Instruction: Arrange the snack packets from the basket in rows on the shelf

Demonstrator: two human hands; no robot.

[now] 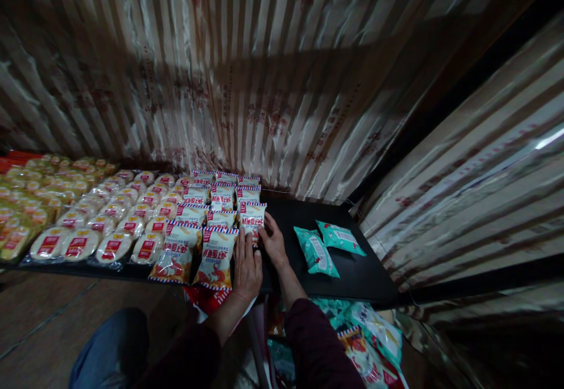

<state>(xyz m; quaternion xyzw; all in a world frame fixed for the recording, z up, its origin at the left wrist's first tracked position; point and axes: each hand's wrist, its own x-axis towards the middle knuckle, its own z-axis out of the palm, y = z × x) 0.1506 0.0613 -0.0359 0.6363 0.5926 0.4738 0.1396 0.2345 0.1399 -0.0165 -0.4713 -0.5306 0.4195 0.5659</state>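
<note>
Where hands (248, 267) overlap it, snack packet (252, 217) partly hidden, sleeves (318, 342) cropped

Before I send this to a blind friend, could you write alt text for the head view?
A person's left hand and right hand touch a snack bag in the rightmost column of matching bags on a black table. Round white packaged items with red labels lie to the left, and two teal packets to the right.

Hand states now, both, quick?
Left hand: open, fingers extended onto the lower part of a striped-edge snack packet.
Right hand: at that packet's right edge; whether it's gripping can't be told.
</note>
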